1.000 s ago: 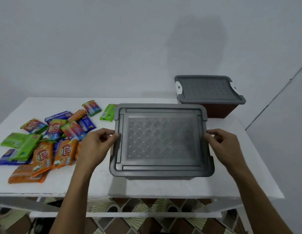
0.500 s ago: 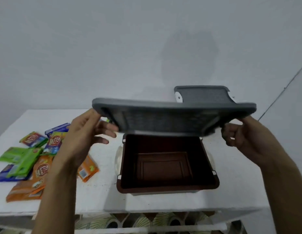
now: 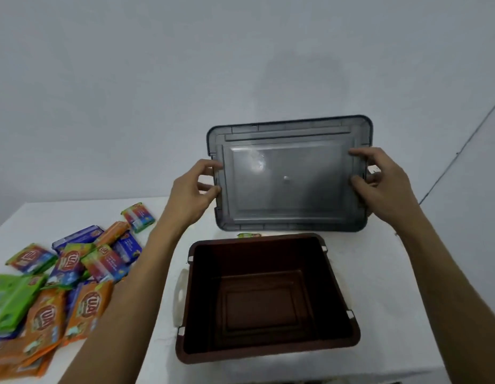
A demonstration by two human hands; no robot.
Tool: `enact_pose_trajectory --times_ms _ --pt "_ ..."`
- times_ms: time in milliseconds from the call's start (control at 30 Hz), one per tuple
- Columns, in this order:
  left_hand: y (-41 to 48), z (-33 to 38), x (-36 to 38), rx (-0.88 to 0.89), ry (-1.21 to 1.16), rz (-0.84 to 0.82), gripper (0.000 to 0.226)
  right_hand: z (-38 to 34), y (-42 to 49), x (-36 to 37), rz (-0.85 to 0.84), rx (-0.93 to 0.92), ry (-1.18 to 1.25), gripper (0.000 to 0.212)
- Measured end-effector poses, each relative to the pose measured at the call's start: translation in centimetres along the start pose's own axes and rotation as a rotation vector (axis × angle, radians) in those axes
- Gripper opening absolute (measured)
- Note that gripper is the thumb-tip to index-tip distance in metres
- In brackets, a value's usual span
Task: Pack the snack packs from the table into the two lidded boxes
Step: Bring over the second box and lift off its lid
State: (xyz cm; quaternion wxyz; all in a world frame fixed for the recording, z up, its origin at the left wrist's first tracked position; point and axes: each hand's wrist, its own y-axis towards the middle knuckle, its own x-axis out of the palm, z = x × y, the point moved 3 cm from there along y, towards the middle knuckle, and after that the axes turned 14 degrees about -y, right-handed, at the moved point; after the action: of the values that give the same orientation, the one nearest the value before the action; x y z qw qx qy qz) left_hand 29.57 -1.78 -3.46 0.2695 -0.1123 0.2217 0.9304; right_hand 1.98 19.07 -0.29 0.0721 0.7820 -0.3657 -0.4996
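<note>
- My left hand (image 3: 195, 189) and right hand (image 3: 379, 187) pinch the grey lid (image 3: 288, 178) by its sides, upper centre.
- Open brown box (image 3: 268, 297) below, snack packs (image 3: 61, 281) lower left: I should park the lid clear of both.

The orange snack packs (image 3: 87, 306) on the worktop (image 3: 163, 356) each carry a round red-brown logo with large white letters; only "UA" can be made out, blurred. The same logo stands on a blue-and-green pack (image 3: 69, 261). Small white print on a blue pack (image 3: 127, 246) is too blurred to read.
</note>
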Motion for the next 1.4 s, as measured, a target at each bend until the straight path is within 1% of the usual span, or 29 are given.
enact_pose_trajectory --times_ms 100,167,267,433,533,600,667,767,833,900,1100,1233,1400 --pt "1.9 0.1 2.2 0.023 0.015 0.053 0.036 1.5 1.7 -0.7 0.091 -0.099 -0.118 0.045" --pt "3.1 -0.2 3.9 0.000 0.017 0.045 0.032 3.1 2.5 -1.1 0.105 -0.130 -0.182 0.048" --pt "4.1 -1.3 6.7 -0.094 -0.059 -0.054 0.034 5.8 3.0 -0.7 0.085 -0.164 -0.345 0.054" --pt "4.6 -4.4 9.9 -0.282 -0.145 -0.277 0.023 9.1 2.6 0.2 0.051 -0.174 -0.545 0.053" --pt "4.9 -6.1 10.2 -0.352 -0.118 -0.371 0.020 10.4 2.1 1.4 -0.007 -0.160 -0.548 0.053" --pt "5.1 -7.1 9.6 -0.375 -0.081 -0.401 0.019 10.7 1.5 2.8 -0.065 -0.154 -0.490 0.053" --pt "5.3 -7.8 8.4 -0.391 -0.095 -0.416 0.018 10.3 1.2 4.0 -0.078 -0.136 -0.422 0.053" --pt "5.2 -8.5 6.2 -0.392 -0.095 -0.399 0.017 8.9 1.3 5.3 -0.054 -0.114 -0.294 0.057" --pt "4.9 -9.0 4.5 -0.381 -0.076 -0.357 0.017 7.6 1.6 6.5 -0.087 -0.112 -0.220 0.066" --pt "4.4 -9.6 2.4 -0.364 -0.058 -0.305 0.017 6.3 1.9 7.9 -0.136 -0.126 -0.200 0.072" --pt "2.5 -11.2 -3.8 -0.310 0.035 -0.206 0.021 1.6 3.4 12.7 -0.206 -0.209 -0.150 0.072" --pt "1.8 -12.1 -5.3 -0.275 0.164 -0.161 0.037 0.5 3.8 15.2 -0.240 -0.205 -0.102 0.073" --pt "2.0 -12.5 -3.8 -0.223 0.209 -0.109 0.055 0.5 3.6 15.5 -0.207 -0.181 -0.099 0.071"
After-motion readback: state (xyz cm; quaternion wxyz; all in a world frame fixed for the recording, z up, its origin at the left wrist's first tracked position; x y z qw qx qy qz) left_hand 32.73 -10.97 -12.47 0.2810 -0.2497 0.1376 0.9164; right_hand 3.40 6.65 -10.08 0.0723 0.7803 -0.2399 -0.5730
